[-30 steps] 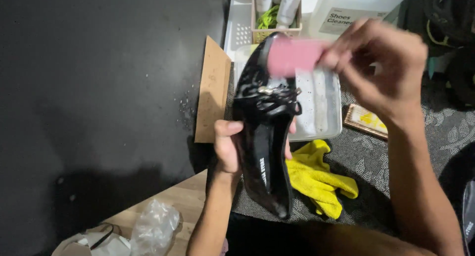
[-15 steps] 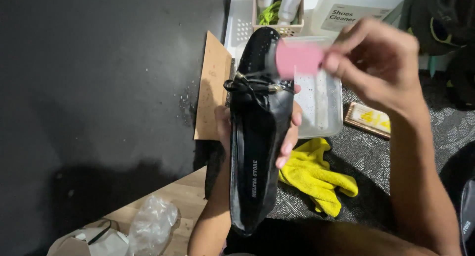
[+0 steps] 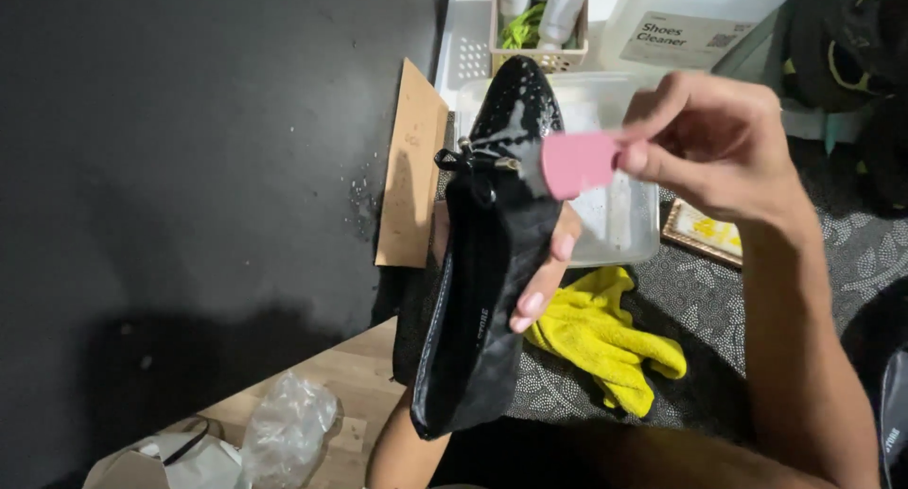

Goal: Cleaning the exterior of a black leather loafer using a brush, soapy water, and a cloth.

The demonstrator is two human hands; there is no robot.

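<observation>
My left hand (image 3: 544,281) grips a glossy black flat shoe (image 3: 492,262) from below, with the fingers wrapped over its right side. The shoe points away from me. Its toe is speckled with white foam and it has a small bow with a metal trim. My right hand (image 3: 719,144) pinches a small pink sponge (image 3: 579,164) and holds it against the right side of the shoe near the bow.
A clear plastic tub (image 3: 615,205) sits behind the shoe. A yellow cloth glove (image 3: 605,338) lies on the patterned grey mat. A brown cardboard piece (image 3: 411,167), a small crate of bottles (image 3: 539,21), a large white jug (image 3: 681,26) and a crumpled plastic bag (image 3: 284,432) are around.
The shoe has rolled in my left hand, so its side and rim now face up. The pink sponge has come down from the toe to the area by the bow.
</observation>
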